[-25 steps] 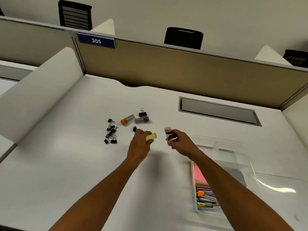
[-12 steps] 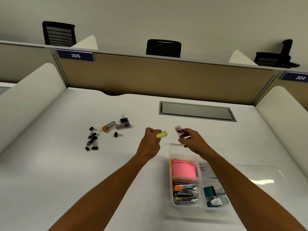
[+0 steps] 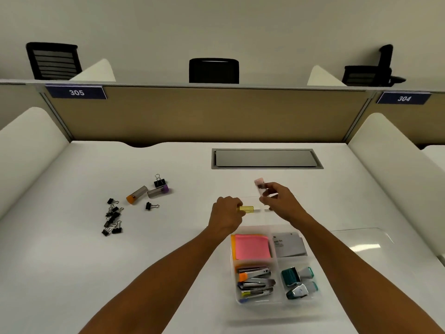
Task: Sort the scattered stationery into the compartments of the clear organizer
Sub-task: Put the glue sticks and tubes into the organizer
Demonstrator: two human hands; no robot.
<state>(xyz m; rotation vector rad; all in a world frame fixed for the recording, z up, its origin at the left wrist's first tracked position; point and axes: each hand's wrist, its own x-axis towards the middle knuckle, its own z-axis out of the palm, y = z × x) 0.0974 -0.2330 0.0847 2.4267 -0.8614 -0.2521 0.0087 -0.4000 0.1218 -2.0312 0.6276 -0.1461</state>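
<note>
Loose clips: a scatter of small black binder clips (image 3: 112, 219) lies on the counter (image 3: 60, 261) at far left, well apart from the organizer; none sorted yet.
Single clips: one black binder clip (image 3: 151, 206) lies alone just right of the scatter; a larger one (image 3: 159, 182) sits behind the two tubes.
Tubes on counter: an orange-capped tube (image 3: 136, 194) and a purple-capped tube (image 3: 158, 191) lie side by side, ends near each other, not yet picked up.
Left hand: left hand (image 3: 226, 214) has its fingers curled round a small yellow tube (image 3: 246, 209), which sticks out to the right, held over the far end of the organizer.
Right hand: right hand (image 3: 279, 201) pinches a pink-capped tube (image 3: 259, 183) between thumb and fingers, cap uppermost, above the organizer's far end.
Organizer: clear organizer (image 3: 315, 298) sits at centre right on the counter, below both hands.
Filled, left column: pink sticky notes (image 3: 251, 247) in the middle compartment; staplers (image 3: 255, 280) in the near one.
Filled, right column: a grey card pack (image 3: 287, 244) in the middle compartment; teal-and-grey items (image 3: 298, 283), kind unclear, in the near one.
Far compartments: look unfilled, though the clear walls make that hard to confirm.
Progress (judgement): past halfway. Two tubes in hand about to be placed; two tubes and all the clips remain.
</note>
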